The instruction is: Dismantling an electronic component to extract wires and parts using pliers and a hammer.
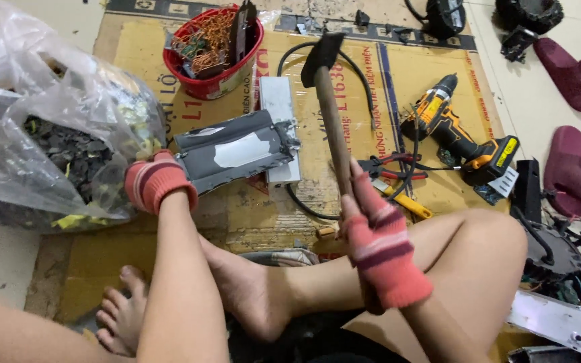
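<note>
Hammer with a dark head and wooden handle, raised upright above flattened cardboard on the floor. Right hand, in a red-and-pink striped glove, has its fingers closed around the lower handle, one finger extended along the shaft. Left hand, in a matching glove, presses with fingers curled onto the near end of a grey metal casing, which lies flat on the cardboard just left of the hammer head's line. A pale rectangular metal box lies under and behind the casing, touching it. Red bowl of copper wire and circuit scraps stands beyond the casing. Clear plastic bag of dark fragments sits at far left, beside the left hand. Yellow-and-black cordless drill lies to the right, with red-handled pliers near the right hand. Two maroon slippers rest on the tiled floor at far right. Bare legs and feet cross the foreground.
</note>
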